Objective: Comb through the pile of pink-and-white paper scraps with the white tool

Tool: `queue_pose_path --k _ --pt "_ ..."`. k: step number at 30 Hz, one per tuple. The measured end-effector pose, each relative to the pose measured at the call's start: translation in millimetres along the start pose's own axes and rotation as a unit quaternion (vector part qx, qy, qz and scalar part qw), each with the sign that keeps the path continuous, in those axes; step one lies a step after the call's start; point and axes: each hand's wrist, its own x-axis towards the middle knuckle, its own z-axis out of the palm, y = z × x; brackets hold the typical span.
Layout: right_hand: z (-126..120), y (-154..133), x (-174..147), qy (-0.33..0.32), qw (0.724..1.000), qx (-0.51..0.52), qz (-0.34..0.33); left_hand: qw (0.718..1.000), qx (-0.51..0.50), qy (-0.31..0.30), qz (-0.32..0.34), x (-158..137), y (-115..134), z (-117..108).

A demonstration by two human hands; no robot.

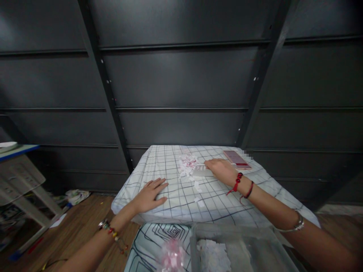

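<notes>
My left hand (150,194) lies flat on the white checked cloth (176,206), its fingers apart and holding nothing. Across the cloth, my right hand (222,171) has its fingers bent over a flat grey piece with pale marks (202,171); what exactly the piece is, I cannot make out. Just left of it is a heap of small white paper scraps (187,166), some with red print. Loose paper slips (200,203) lie between my hands. A pink phone (237,160) rests beyond my right hand.
Close to me stands a grey plastic bin (194,245) with white paper pieces (214,256) inside. Beside it, a pink item in clear wrapping (172,257) sits on a patterned teal cloth (151,238). A dark panelled wall (181,83) rises behind; a blue-edged desk (21,151) stands left.
</notes>
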Motion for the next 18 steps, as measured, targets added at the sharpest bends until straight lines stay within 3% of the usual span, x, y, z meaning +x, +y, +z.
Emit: queue_pose_path --k 18 --pt "-3.0 -4.2 -21.2 0.020 0.999 0.022 -0.024 1.000 0.017 -0.014 0.000 -0.2 1.6 -2.5"
